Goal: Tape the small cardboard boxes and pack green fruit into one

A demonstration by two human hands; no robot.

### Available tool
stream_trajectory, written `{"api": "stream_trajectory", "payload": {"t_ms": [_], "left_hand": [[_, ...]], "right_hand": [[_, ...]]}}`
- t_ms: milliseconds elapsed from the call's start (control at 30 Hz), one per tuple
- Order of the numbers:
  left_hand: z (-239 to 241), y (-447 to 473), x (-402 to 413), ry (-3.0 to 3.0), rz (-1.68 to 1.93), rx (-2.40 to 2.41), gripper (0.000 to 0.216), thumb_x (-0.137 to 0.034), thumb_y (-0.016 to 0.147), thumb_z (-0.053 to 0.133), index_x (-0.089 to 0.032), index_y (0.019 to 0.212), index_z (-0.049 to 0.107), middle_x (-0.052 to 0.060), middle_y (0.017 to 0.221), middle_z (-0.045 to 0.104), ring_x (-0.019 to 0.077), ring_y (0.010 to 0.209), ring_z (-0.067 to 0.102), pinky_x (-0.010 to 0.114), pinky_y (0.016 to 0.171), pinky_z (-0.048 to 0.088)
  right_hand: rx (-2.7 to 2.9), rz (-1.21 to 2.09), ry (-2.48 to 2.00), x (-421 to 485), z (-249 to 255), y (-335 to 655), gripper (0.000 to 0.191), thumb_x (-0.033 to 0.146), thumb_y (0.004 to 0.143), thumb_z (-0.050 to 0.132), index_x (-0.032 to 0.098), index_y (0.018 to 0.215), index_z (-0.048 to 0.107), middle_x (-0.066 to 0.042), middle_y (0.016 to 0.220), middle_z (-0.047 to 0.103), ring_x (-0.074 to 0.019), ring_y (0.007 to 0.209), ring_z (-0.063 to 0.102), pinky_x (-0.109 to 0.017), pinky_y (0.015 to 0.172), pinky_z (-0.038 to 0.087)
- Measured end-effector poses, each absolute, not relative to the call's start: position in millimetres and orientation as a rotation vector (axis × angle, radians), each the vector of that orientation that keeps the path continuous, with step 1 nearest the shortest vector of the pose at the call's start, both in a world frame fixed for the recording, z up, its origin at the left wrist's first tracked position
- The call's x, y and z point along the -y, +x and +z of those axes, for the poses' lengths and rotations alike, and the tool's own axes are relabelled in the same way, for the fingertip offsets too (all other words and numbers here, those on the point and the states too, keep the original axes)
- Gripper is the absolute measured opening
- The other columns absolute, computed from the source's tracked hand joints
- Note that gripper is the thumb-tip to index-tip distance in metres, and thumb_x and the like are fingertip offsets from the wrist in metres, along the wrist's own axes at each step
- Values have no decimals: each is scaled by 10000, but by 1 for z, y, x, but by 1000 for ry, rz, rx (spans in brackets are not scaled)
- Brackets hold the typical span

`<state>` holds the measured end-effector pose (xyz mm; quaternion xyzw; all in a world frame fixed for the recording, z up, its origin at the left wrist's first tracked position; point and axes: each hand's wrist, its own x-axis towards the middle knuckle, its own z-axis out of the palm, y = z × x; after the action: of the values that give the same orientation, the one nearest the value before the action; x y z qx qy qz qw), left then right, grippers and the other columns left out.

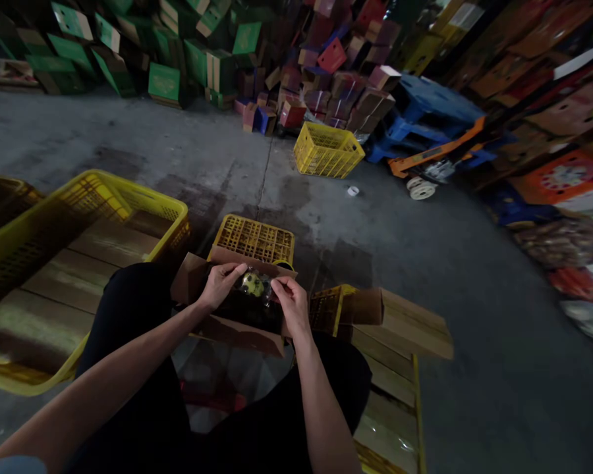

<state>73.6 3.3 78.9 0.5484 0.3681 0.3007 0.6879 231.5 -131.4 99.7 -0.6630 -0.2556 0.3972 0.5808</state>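
A brown cardboard box rests open between my knees, on top of an upturned yellow crate. Inside it lies a clear plastic pack with a yellow label. My left hand pinches the pack's left edge with curled fingers. My right hand grips its right edge the same way. The dark contents of the box below the pack are too dim to make out.
A large yellow crate holding flat cardboard stands at my left. Flat cardboard sheets and a small yellow crate lie at my right. Further off are another yellow crate, an orange pallet jack, and stacks of green and red boxes.
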Motion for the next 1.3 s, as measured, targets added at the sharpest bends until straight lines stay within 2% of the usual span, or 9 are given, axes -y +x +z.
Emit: {"api": "stream_trajectory", "payload": {"t_ms": [100, 200, 400, 667, 900, 1000, 1100, 1200, 1300], "left_hand": [[75, 77, -2, 1023, 582, -817, 599, -679, 815, 689, -128, 1037, 771, 81, 979, 749, 222, 863, 689, 292, 687, 590], [70, 79, -2, 901, 523, -780, 629, -667, 783, 736, -132, 1113, 751, 125, 1125, 730, 251, 974, 688, 363, 766, 622], [64, 78, -4, 866, 530, -740, 460, -445, 632, 930, -125, 912, 754, 59, 917, 722, 193, 885, 675, 388, 874, 604], [67, 76, -5, 822, 608, -745, 434, -478, 642, 908, -136, 823, 711, 22, 862, 666, 162, 842, 642, 360, 828, 609], [68, 77, -5, 845, 577, -769, 474, -525, 633, 899, -144, 806, 677, 7, 806, 639, 150, 774, 636, 318, 749, 600], [71, 77, -6, 862, 542, -757, 486, -527, 644, 898, -149, 858, 681, 26, 861, 675, 168, 794, 669, 327, 760, 599], [75, 76, -7, 861, 480, -749, 551, -551, 693, 870, -179, 1057, 689, 79, 1054, 716, 216, 887, 717, 347, 788, 599], [77, 76, -8, 780, 335, -772, 678, -707, 762, 738, -209, 1216, 657, 141, 1187, 715, 274, 928, 744, 361, 770, 600], [78, 76, -8, 691, 212, -779, 773, -831, 772, 604, -212, 1231, 665, 158, 1176, 725, 292, 913, 747, 380, 761, 603]], "right_hand": [[552, 866, -1573, 130, 97, 232, 301, 518, 791, 770, 242, 905, 740, -10, 871, 710, -204, 809, 671, -290, 703, 575], [548, 862, -1560, 130, 94, 235, 301, 513, 783, 777, 240, 904, 744, -12, 863, 709, -202, 796, 666, -294, 706, 578], [504, 809, -1600, 131, 96, 240, 315, 532, 771, 779, 235, 875, 754, -24, 851, 705, -207, 798, 660, -297, 699, 580], [396, 969, -1497, 131, 95, 234, 448, 511, 671, 867, 233, 1003, 753, -49, 1062, 758, -244, 997, 699, -339, 822, 598], [404, 992, -1510, 131, 94, 235, 428, 539, 659, 870, 188, 888, 784, -41, 851, 765, -246, 811, 727, -353, 733, 617], [413, 955, -1525, 131, 96, 236, 400, 538, 673, 859, 194, 865, 791, -38, 818, 766, -255, 801, 731, -370, 743, 618], [458, 865, -1570, 132, 97, 237, 365, 528, 699, 837, 212, 879, 803, -41, 864, 782, -281, 864, 733, -412, 808, 615], [569, 760, -1611, 133, 100, 237, 314, 483, 742, 803, 242, 942, 814, -50, 992, 791, -299, 994, 721, -445, 930, 578], [789, 758, -1586, 134, 105, 238, 226, 388, 786, 746, 285, 973, 819, -41, 1168, 753, -283, 1144, 672, -425, 1018, 529]]}}
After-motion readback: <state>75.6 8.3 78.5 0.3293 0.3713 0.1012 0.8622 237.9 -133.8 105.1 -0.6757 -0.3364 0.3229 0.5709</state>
